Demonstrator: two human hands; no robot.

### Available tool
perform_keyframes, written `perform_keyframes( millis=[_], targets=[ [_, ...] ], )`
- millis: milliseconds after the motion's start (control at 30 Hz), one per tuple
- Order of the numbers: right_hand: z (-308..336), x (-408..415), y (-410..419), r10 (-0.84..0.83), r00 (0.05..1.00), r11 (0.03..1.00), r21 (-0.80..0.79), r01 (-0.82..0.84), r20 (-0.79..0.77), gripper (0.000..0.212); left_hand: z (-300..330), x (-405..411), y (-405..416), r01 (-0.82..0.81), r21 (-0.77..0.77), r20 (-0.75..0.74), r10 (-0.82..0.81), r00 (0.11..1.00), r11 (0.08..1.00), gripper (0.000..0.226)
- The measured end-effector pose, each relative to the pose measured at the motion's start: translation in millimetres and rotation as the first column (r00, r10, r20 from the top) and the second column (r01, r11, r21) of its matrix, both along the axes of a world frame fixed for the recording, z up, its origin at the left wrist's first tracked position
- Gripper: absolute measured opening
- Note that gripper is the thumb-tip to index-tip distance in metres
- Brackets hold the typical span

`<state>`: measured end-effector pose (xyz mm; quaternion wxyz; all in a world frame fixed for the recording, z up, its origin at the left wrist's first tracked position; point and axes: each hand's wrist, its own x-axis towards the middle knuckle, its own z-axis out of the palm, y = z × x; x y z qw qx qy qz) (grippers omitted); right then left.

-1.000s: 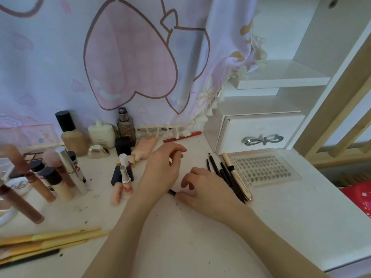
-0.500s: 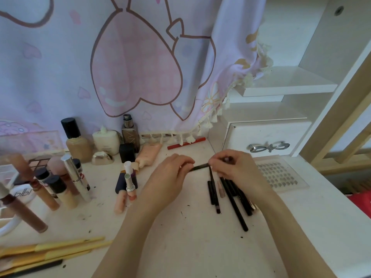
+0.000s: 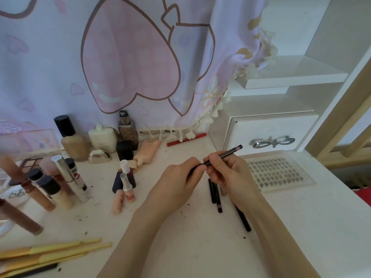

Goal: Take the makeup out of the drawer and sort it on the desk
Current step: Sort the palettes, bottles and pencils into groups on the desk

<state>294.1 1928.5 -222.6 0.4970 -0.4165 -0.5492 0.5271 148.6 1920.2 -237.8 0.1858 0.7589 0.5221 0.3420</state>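
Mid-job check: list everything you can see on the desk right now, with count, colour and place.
Held pencil: 1, dark, between both hands.
Loose pencils: several, black, under right hand.
Red pencil: 1, desk back.
Foundation bottles: 2, beige, back left.
Lipstick tubes: several, silver and pink, centre left.
Brushes: several, yellow handles, front left.
Lash tray: 1, clear, right.
Drawer: 1, white, closed.
Left hand: pinches pencil.
Right hand: grips pencil.

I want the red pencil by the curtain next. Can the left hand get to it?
Probably yes, once it lets go. The red pencil lies on bare desk just beyond the left hand, with nothing between them. But that hand and the right hand both hold a dark pencil now.
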Motion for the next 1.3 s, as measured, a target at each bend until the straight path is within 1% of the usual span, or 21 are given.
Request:
perform_keyframes(
  millis=[167,267,400,500,567,633,700,767,833,900,967,1000,1033,1067,1100,1133,1167,1200,1233,1267,1300],
  targets=[
    [-0.1,-1.1,-2.1,0.016,1.0,1.0,0.026,-0.017,0.018,0.023,-0.4,0.9,-1.1,-0.021,0.025,0.092,0.018,0.996,0.999,0.029],
    [-3.5,-2.1,-1.6,0.041,0.999,0.998,0.051,-0.04,-0.025,0.023,0.3,2.3,-1.7,-0.045,0.03,0.116,0.042,0.992,0.999,0.034],
    [-7.8,-2.3,0.2,0.072,0.996,0.995,0.074,-0.068,-0.058,0.021,2.4,3.8,-3.2,-0.043,0.034,0.185,0.036,0.982,0.999,0.031],
    [-8.0,-1.4,0.9,0.067,0.997,0.994,0.09,-0.063,-0.043,0.022,6.6,5.0,-4.6,-0.021,-0.001,0.241,0.02,0.97,1.0,0.031],
    [-8.0,-0.7,0.5,0.07,0.997,0.993,0.096,-0.066,-0.045,0.022,8.6,4.3,-5.0,-0.015,-0.027,0.251,0.021,0.968,1.0,0.032],
    [-8.6,0.5,0.1,0.076,0.995,0.993,0.09,-0.071,-0.059,0.02,8.9,1.5,-3.8,-0.013,-0.056,0.215,0.025,0.976,0.998,0.032],
    [-8.1,2.8,0.2,0.037,0.997,0.997,0.071,-0.032,-0.064,0.019,9.2,-3.0,-1.7,-0.002,-0.14,0.138,0.022,0.99,0.99,0.032],
    [-6.7,6.3,1.4,-0.052,0.994,0.997,0.049,0.057,-0.096,0.022,10.0,-7.3,-0.6,0.012,-0.244,0.096,0.012,0.995,0.97,0.024],
    [-4.3,9.9,2.8,-0.157,0.982,0.986,0.045,0.162,-0.103,0.024,10.2,-10.2,0.5,0.013,-0.332,0.11,0.025,0.994,0.943,0.018],
    [-3.2,12.6,3.3,-0.229,0.968,0.971,0.05,0.235,-0.102,0.023,6.8,-12.6,2.2,-0.019,-0.361,0.067,0.047,0.997,0.933,0.02],
    [-3.3,15.2,3.4,-0.242,0.965,0.967,0.056,0.248,-0.106,0.02,1.1,-14.7,6.0,-0.087,-0.329,-0.063,0.071,0.996,0.94,0.021],
    [-4.0,16.1,3.1,-0.235,0.97,0.967,0.086,0.24,-0.063,0.018,-1.8,-15.4,8.2,-0.121,-0.311,-0.132,0.083,0.988,0.943,0.022],
    [-5.0,16.6,2.9,-0.23,0.973,0.965,0.135,0.226,0.016,0.016,-3.7,-15.4,10.0,-0.152,-0.305,-0.187,0.098,0.978,0.94,0.025],
    [-6.4,16.2,3.0,-0.234,0.964,0.956,0.21,0.204,0.125,0.014,-4.4,-15.4,11.5,-0.187,-0.308,-0.223,0.12,0.967,0.933,0.027],
    [-8.3,14.3,2.3,-0.241,0.939,0.939,0.302,0.162,0.246,0.013,-4.5,-15.5,12.4,-0.223,-0.31,-0.242,0.151,0.959,0.924,0.029],
    [-11.2,12.5,1.5,-0.273,0.884,0.903,0.417,0.099,0.38,0.011,-3.8,-15.2,12.3,-0.26,-0.309,-0.244,0.188,0.951,0.915,0.031],
    [-15.6,11.1,1.5,-0.332,0.796,0.84,0.543,0.005,0.506,0.011,-3.3,-14.6,11.7,-0.295,-0.306,-0.233,0.229,0.945,0.905,0.032],
    [-20.1,9.4,0.6,-0.399,0.686,0.762,0.636,-0.121,0.609,0.015,-3.7,-13.7,10.2,-0.323,-0.305,-0.205,0.27,0.941,0.896,0.033],
    [-26.6,8.8,0.7,-0.454,0.583,0.689,0.68,-0.25,0.674,0.02,-5.0,-12.7,8.6,-0.344,-0.309,-0.164,0.307,0.938,0.887,0.031],
    [-31.0,10.0,0.4,-0.489,0.503,0.637,0.686,-0.352,0.713,0.021,-6.1,-11.5,6.7,-0.36,-0.315,-0.123,0.338,0.933,0.878,0.027],
    [-34.2,11.9,-0.2,-0.502,0.457,0.606,0.675,-0.42,0.735,0.017,-6.5,-9.8,5.2,-0.375,-0.32,-0.098,0.363,0.927,0.87,0.022]
  ],
)
